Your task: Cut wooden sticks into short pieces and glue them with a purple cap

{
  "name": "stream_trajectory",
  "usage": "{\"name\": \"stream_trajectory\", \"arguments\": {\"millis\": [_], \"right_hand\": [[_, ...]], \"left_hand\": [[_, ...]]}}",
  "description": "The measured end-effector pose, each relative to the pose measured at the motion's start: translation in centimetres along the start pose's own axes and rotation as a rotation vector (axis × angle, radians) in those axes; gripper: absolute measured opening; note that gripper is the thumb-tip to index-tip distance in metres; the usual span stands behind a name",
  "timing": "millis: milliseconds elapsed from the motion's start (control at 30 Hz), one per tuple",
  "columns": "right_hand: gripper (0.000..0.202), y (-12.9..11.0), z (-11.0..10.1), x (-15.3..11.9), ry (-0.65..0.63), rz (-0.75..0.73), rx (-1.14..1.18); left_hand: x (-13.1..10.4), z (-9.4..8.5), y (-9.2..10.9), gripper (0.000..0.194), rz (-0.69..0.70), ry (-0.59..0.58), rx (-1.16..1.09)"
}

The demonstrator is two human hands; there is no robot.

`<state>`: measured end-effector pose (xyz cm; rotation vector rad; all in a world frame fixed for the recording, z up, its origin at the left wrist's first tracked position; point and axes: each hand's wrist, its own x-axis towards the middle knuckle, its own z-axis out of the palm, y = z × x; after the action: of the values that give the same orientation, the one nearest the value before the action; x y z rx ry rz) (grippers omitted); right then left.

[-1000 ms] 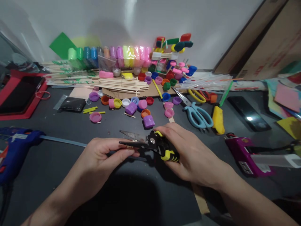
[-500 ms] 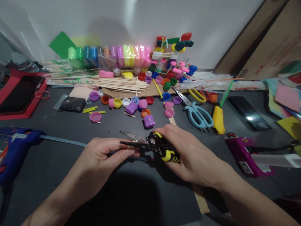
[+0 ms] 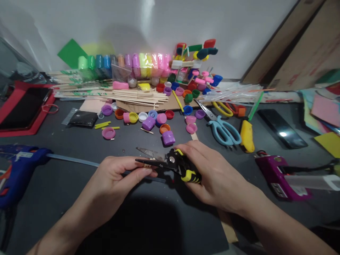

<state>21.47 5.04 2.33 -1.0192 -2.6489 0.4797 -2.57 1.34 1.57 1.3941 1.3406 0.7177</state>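
Observation:
My right hand (image 3: pixel 212 173) is wrapped round the black and yellow handles of a pair of cutting shears (image 3: pixel 172 160). Their blades are parted and point left. Between finger and thumb, my left hand (image 3: pixel 119 177) pinches small pale sticks (image 3: pixel 148 163), mostly hidden by the fingers and the lower blade. These stick ends sit between the two blades, close to my left fingertips. Just beyond the shears stands a purple cap (image 3: pixel 168 137), with an orange cap (image 3: pixel 165 129) touching it.
Light-blue scissors (image 3: pixel 224 131) and a yellow cutter (image 3: pixel 247 136) lie at right, near a phone (image 3: pixel 282 127) and a purple device (image 3: pixel 281 177). A blue glue gun (image 3: pixel 21 166) with its glue stick (image 3: pixel 74 160) lies left. Wooden skewers (image 3: pixel 140 97) and coloured caps fill the back.
Both hands and the shears hold almost the same position. The view has shifted very slightly; nothing was taken up or let go.

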Motion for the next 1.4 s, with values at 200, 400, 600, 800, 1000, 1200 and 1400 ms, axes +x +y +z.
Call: {"name": "stream_trajectory", "arguments": {"millis": [200, 400, 600, 800, 1000, 1200, 1400], "right_hand": [[0.039, 0.2, 0.1, -0.2, -0.041, 0.008, 0.031], [0.038, 0.2, 0.4, -0.3, -0.049, -0.012, 0.008], [0.039, 0.5, 0.6, -0.3, -0.067, 0.012, -0.053], [0.028, 0.5, 0.6, -0.2, 0.000, -0.054, -0.038], [0.035, 0.8, -0.3, 0.1, 0.084, 0.106, 0.056], [0.028, 0.6, -0.7, 0.1, -0.028, 0.034, 0.072], [0.032, 0.5, -0.6, 0.0, -0.033, 0.012, 0.074]], "left_hand": [[-0.1, -0.1, 0.0, 0.023, -0.011, -0.013, 0.021], [-0.1, 0.2, -0.3, 0.023, -0.023, -0.024, -0.012], [0.3, 0.4, -0.4, 0.027, -0.083, -0.077, -0.074], [0.5, 0.0, 0.0, 0.018, -0.157, -0.047, -0.215], [0.4, -0.2, 0.2, 0.025, -0.098, 0.015, -0.144], [0.3, 0.0, 0.1, 0.022, 0.045, -0.007, -0.064], [-0.1, -0.1, 0.1, 0.023, 0.206, 0.001, 0.119]]}}
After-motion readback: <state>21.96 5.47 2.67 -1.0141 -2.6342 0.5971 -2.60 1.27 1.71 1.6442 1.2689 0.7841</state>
